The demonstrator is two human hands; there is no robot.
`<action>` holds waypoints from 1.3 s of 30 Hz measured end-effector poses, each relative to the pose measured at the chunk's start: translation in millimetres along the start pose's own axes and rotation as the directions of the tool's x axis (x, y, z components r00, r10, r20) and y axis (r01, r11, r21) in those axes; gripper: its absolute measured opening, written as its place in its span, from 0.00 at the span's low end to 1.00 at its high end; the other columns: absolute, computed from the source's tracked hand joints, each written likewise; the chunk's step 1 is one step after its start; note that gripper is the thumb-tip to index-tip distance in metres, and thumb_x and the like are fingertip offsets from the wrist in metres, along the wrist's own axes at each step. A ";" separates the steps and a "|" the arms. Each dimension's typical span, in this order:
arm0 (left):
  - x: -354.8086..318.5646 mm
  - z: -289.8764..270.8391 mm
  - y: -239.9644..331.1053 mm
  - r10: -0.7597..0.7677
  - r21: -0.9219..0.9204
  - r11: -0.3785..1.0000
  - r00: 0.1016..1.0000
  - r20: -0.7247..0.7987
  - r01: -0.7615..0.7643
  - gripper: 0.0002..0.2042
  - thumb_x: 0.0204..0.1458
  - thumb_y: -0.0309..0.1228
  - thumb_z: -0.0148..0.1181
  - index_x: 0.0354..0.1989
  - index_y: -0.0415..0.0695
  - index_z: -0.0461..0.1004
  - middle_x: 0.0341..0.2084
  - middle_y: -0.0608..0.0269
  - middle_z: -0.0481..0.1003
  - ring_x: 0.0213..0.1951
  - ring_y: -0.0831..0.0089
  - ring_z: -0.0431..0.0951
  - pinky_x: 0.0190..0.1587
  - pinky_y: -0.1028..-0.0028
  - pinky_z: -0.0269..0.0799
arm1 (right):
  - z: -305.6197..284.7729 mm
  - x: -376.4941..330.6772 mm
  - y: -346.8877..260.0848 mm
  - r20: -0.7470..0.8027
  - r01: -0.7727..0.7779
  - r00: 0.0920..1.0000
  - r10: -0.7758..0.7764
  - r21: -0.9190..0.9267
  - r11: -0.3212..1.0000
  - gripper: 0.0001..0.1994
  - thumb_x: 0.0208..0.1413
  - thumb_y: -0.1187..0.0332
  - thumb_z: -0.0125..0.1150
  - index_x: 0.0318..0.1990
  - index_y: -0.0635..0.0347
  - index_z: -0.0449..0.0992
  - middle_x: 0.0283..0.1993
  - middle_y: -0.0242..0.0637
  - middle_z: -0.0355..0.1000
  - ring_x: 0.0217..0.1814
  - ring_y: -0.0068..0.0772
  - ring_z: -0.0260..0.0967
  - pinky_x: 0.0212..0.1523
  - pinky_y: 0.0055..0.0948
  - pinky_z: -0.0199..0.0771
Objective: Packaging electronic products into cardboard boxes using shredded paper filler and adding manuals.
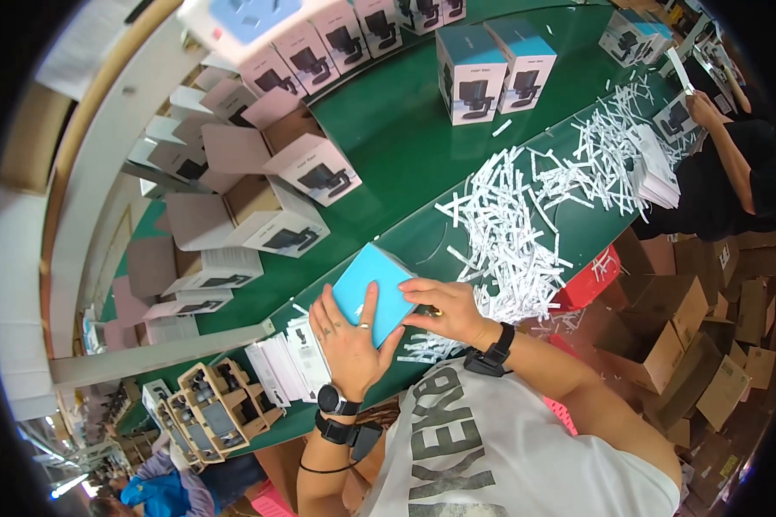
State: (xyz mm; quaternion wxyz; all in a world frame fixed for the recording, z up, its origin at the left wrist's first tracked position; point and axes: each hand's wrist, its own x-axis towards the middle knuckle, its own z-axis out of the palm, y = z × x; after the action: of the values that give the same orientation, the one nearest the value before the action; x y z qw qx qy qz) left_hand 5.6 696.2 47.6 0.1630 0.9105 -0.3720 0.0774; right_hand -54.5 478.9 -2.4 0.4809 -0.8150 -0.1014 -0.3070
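A small box with a bright blue face (372,289) is tilted at the near edge of the green bench, in front of my body. Across that face lies my left hand (349,338), its fingers spread around the box and its thumb along the lower edge, holding it. My right hand (447,312) is at the box's right edge, thumb and fingertips drawn together there. Something small, dark and yellowish shows inside the right hand, too hidden to name. Just right of it, a heap of white paper strips (513,250) covers the bench.
Open-flapped cartons (276,226) line the green conveyor (388,155) at left. Two closed blue-topped boxes (476,82) stand farther back. Flat white cards (289,366) and a wooden rack (220,409) lie lower left. A co-worker's hand (705,110) is far right, above empty brown cartons (660,332).
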 end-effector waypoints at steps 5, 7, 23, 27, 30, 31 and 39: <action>0.2 -22.3 -5.6 0.075 -0.030 0.997 0.979 0.190 -0.070 0.40 0.48 0.55 0.69 0.71 0.54 0.69 0.69 0.24 0.54 0.64 0.30 0.59 0.67 0.36 0.52 | -30.7 21.2 34.9 0.236 -0.005 0.970 -0.062 0.273 0.962 0.13 0.55 0.72 0.74 0.49 0.57 0.84 0.55 0.39 0.82 0.42 0.36 0.84 0.40 0.31 0.85; -0.4 -15.1 -8.9 0.105 -0.019 0.994 0.986 0.128 -0.103 0.40 0.47 0.54 0.70 0.70 0.53 0.70 0.68 0.24 0.55 0.64 0.30 0.60 0.67 0.38 0.53 | -46.3 32.9 42.6 0.327 0.093 0.928 -0.178 0.261 0.961 0.14 0.57 0.73 0.72 0.50 0.58 0.84 0.55 0.41 0.82 0.42 0.37 0.84 0.41 0.30 0.85; 310.3 54.7 85.6 0.013 0.090 0.995 0.865 -0.502 0.037 0.30 0.56 0.51 0.62 0.65 0.50 0.75 0.60 0.40 0.69 0.62 0.41 0.68 0.66 0.42 0.58 | -220.8 -73.8 84.3 0.173 -0.826 0.504 0.846 0.383 0.414 0.11 0.70 0.69 0.57 0.51 0.65 0.81 0.39 0.33 0.79 0.28 0.14 0.65 0.27 0.18 0.63; 357.6 124.5 44.3 0.037 0.159 0.987 0.916 -0.400 0.030 0.26 0.59 0.48 0.58 0.64 0.51 0.76 0.62 0.41 0.70 0.62 0.41 0.69 0.66 0.41 0.60 | -210.8 -91.2 65.0 0.225 -0.791 0.402 0.888 0.573 0.213 0.12 0.71 0.68 0.55 0.55 0.64 0.77 0.40 0.35 0.79 0.31 0.19 0.68 0.30 0.22 0.68; 371.9 105.6 26.8 0.016 0.101 0.995 0.950 -0.311 0.017 0.20 0.59 0.45 0.58 0.55 0.50 0.81 0.55 0.45 0.76 0.55 0.45 0.76 0.60 0.46 0.69 | -216.7 -118.0 73.0 0.317 -0.776 0.347 0.883 0.626 0.080 0.13 0.72 0.67 0.54 0.57 0.63 0.75 0.41 0.37 0.79 0.31 0.23 0.69 0.31 0.24 0.70; 371.6 78.1 25.9 -0.048 -0.015 0.999 0.984 -0.169 0.046 0.17 0.58 0.44 0.59 0.50 0.49 0.83 0.51 0.48 0.79 0.51 0.47 0.79 0.55 0.49 0.73 | -220.2 -125.0 75.3 0.353 -0.757 0.316 0.881 0.653 0.010 0.13 0.72 0.67 0.54 0.57 0.63 0.73 0.42 0.38 0.79 0.31 0.25 0.70 0.31 0.26 0.71; 207.6 -41.6 -95.2 -0.353 0.158 0.889 0.863 -0.360 0.430 0.11 0.51 0.41 0.66 0.34 0.47 0.85 0.35 0.54 0.84 0.43 0.51 0.83 0.50 0.53 0.74 | -244.5 -132.8 82.2 0.294 -0.755 0.315 0.902 0.654 0.050 0.12 0.73 0.65 0.54 0.55 0.63 0.74 0.42 0.40 0.79 0.33 0.27 0.72 0.36 0.27 0.73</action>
State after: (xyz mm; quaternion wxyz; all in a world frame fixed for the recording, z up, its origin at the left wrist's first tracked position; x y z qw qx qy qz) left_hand 219.4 639.3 118.2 0.1258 0.9548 -0.1348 0.2330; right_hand -220.3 246.9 -55.8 0.8394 -0.4325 0.3287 0.0154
